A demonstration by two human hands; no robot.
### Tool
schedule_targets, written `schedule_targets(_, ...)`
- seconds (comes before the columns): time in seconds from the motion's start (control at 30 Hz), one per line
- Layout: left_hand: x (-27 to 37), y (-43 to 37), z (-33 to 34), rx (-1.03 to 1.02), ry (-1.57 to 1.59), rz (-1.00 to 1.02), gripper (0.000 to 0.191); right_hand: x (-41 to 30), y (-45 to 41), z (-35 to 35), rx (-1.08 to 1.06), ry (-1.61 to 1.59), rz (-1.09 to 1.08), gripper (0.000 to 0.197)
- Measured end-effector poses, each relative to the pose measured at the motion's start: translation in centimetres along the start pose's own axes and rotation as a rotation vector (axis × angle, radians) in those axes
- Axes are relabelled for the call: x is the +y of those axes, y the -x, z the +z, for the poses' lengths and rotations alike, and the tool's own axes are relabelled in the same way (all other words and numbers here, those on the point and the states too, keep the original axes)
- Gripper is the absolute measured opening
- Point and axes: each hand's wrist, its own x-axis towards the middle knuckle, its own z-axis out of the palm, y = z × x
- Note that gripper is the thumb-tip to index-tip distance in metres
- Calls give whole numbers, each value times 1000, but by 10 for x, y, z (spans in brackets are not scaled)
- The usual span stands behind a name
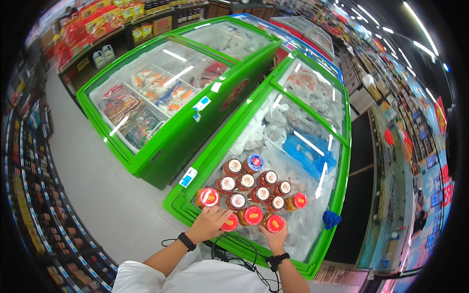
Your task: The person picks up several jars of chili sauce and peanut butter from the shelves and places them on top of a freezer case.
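Several glass jars stand grouped on the glass lid of a green chest freezer (220, 154) before me. My left hand (209, 224) is at the front left of the group. Its fingers curl around a red-lidded jar (229, 223), partly hiding it, and their tips lie close to another red-lidded jar (209, 197). My right hand (275, 237) holds the front right red-lidded jar (274, 222) from its near and right sides. Between these sits a red-lidded jar (253, 215). Behind are white-lidded jars (247, 181), a blue-lidded jar (255, 162) and one more red-lidded jar (299, 200).
A second green chest freezer (154, 154) stands to the left across a narrow gap. A crumpled blue cloth or bag (331, 219) rests on the right rim. Black cables (234, 238) hang at my waist. Stocked shelves (40, 197) line the left; a glass tank or case (381, 205) stands right.
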Motion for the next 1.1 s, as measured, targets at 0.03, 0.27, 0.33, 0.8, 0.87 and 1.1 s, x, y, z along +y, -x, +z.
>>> schedule_targets(0.03,0,1,-1,-15,-6,8,69,2,0,0,16,1,7,74)
schedule_targets(0.27,3,6,3,64,-23,-5,70,6,4,0,-14,-120,82,77)
schedule_targets(0.33,4,8,7,83,-130,8,71,5,4,-2,-10,-109,105,78)
schedule_targets(0.8,79,37,-2,136,-255,-187,61,-1,10,-44,-248,-155,-116,92)
schedule_targets(0.87,101,56,1,207,-288,-234,53,12,21,-57,-270,-66,-146,95)
schedule_targets(1.1,220,156,33,598,-168,-532,14,19,83,-125,-573,-238,-119,25)
